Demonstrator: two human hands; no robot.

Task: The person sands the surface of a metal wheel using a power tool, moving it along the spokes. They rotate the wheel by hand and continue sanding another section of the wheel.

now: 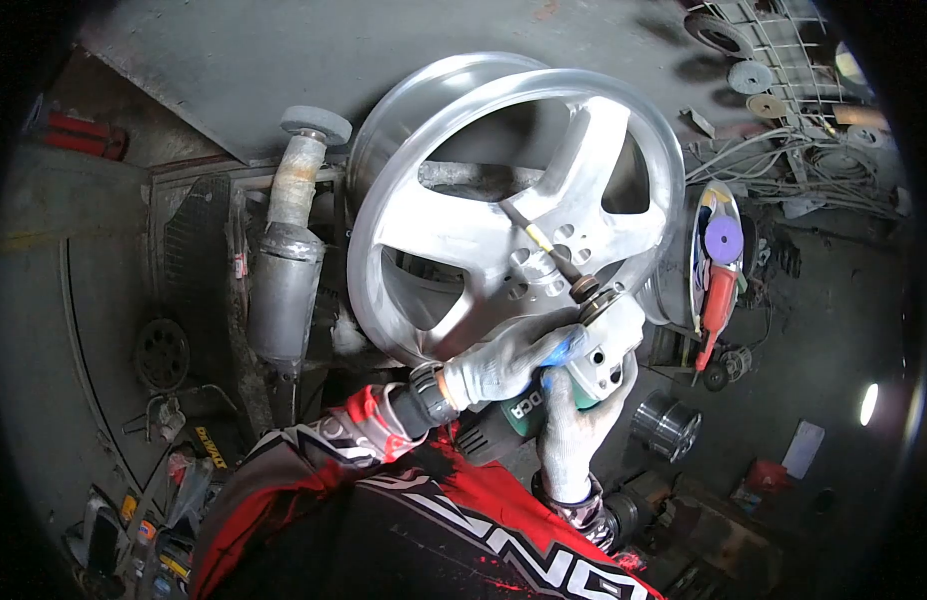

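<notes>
Head view: the silver alloy wheel (434,232) stands upright in the near middle, its face towards the person. Its spokes are broad and smooth, bright in places and matte grey in others, and round holes ring the hub. A green power tool (524,413) is held just in front of it, a slim rod (540,238) reaching across the hub area; whether the tip touches metal cannot be told. Both hands are gloved: the left hand (504,368) has its grip closed on the tool near its front, and the right hand (581,425) has its grip clamped around the body. The gloves and tool hide the wheel's lower right edge.

To the left, a grey metal motor housing (286,290) carries a round wheel (317,124) on its taped end. To the right, a second rim (674,298) holds a purple disc (724,239) and a red power tool (719,300). Farther right, discs hang by a wire rack (784,42) above coiled cables (839,162). A shiny metal drum (667,425) lies lower right.
</notes>
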